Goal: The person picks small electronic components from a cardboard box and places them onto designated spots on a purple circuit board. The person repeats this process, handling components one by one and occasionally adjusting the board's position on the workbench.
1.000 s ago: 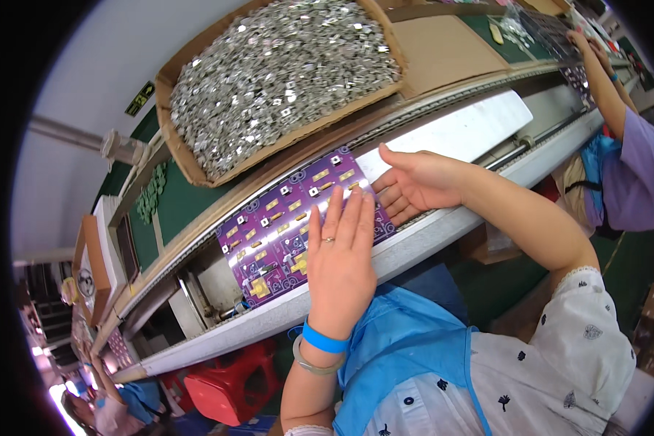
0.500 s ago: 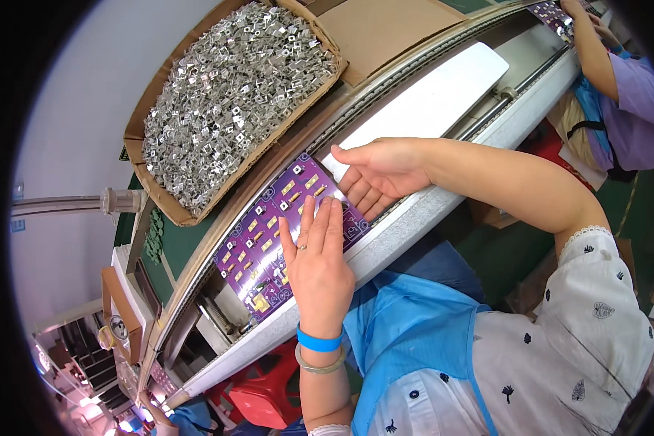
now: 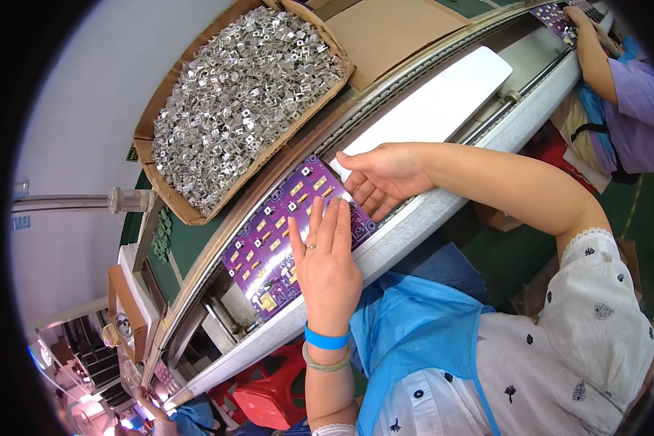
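A purple circuit board (image 3: 275, 218) dotted with small yellow and white parts lies across the conveyor rails. My left hand (image 3: 328, 265), with a ring, a blue wristband and a bangle, rests flat on or just over its near side, fingers stretched out. Beside the board's right edge is my right hand (image 3: 394, 176), palm partly turned up, thumb held away from loosely curled fingers. Those fingertips reach the board's edge; whether they press on it I cannot tell. I see nothing held in either hand.
Beyond the conveyor rail (image 3: 407, 62) stands a cardboard box (image 3: 168, 190) heaped with small silvery metal pieces. A white panel (image 3: 436, 91) lies between the rails. At the far right another person's arm (image 3: 596, 69) reaches to a similar board (image 3: 552, 22). A red stool (image 3: 265, 400) stands below.
The whole view has shifted slightly, moving the box, board and hands a little rightward in the picture. Both hands keep nearly the same pose at the board.
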Action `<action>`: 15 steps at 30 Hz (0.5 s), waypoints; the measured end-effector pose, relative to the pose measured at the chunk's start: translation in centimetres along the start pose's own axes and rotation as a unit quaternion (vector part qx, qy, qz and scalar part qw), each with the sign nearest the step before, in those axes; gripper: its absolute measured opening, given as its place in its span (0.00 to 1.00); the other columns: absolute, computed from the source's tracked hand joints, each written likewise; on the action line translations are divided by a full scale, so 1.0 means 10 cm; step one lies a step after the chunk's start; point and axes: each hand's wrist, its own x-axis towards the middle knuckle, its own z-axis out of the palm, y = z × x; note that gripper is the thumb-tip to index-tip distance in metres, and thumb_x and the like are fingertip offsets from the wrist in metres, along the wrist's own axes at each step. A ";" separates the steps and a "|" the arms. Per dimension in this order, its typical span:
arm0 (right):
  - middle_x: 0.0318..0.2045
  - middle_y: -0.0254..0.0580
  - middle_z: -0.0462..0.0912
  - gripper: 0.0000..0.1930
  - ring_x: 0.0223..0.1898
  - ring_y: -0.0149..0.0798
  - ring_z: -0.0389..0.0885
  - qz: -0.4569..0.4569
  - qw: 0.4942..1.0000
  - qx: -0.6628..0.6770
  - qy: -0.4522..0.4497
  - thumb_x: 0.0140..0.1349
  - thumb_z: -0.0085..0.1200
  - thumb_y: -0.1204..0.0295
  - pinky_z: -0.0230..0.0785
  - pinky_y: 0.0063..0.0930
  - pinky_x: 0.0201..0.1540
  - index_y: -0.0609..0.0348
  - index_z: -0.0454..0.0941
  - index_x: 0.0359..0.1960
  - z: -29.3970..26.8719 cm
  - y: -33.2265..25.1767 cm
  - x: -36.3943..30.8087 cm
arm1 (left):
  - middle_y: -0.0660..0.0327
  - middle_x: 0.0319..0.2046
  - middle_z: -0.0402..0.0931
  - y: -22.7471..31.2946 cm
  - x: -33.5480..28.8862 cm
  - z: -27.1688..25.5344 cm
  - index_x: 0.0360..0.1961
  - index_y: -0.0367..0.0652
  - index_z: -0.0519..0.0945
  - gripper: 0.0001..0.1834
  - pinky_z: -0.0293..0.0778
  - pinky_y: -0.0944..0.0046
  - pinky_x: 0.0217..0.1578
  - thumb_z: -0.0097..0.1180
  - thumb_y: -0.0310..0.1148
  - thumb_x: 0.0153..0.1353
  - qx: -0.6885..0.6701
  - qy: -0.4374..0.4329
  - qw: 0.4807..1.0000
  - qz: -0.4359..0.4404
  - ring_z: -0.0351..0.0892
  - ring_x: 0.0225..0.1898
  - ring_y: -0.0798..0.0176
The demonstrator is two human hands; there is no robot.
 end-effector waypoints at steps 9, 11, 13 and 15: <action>0.57 0.63 0.79 0.43 0.57 0.47 0.81 0.006 1.000 -0.006 0.001 0.75 0.29 0.37 0.73 0.43 0.62 0.71 0.63 0.68 -0.11 0.04 0.02 | 0.52 0.63 0.74 0.01 -0.02 0.03 0.63 0.37 0.75 0.32 0.50 0.38 0.73 0.47 0.15 0.54 -0.012 0.016 1.000 0.003 0.66 0.71 0.48; 0.57 0.62 0.79 0.43 0.56 0.47 0.81 0.002 1.000 -0.005 0.001 0.75 0.30 0.37 0.73 0.43 0.61 0.70 0.64 0.67 -0.13 0.06 0.05 | 0.52 0.63 0.74 0.01 -0.03 0.02 0.63 0.37 0.75 0.32 0.51 0.38 0.72 0.47 0.15 0.54 -0.020 0.024 1.000 0.001 0.66 0.71 0.48; 0.52 0.53 0.82 0.39 0.53 0.44 0.83 0.013 0.999 0.007 0.031 0.75 0.32 0.38 0.74 0.41 0.58 0.67 0.70 0.62 -0.07 0.05 0.06 | 0.52 0.62 0.74 -0.02 -0.05 0.04 0.63 0.37 0.75 0.30 0.52 0.38 0.72 0.49 0.18 0.56 -0.021 0.029 0.999 0.000 0.66 0.70 0.48; 0.49 0.47 0.84 0.37 0.50 0.42 0.83 0.014 0.999 0.016 0.030 0.75 0.33 0.39 0.75 0.40 0.56 0.64 0.72 0.59 -0.12 0.07 0.06 | 0.52 0.62 0.74 -0.03 -0.06 0.06 0.63 0.38 0.75 0.28 0.52 0.38 0.72 0.50 0.20 0.58 -0.027 0.038 0.999 0.002 0.66 0.70 0.48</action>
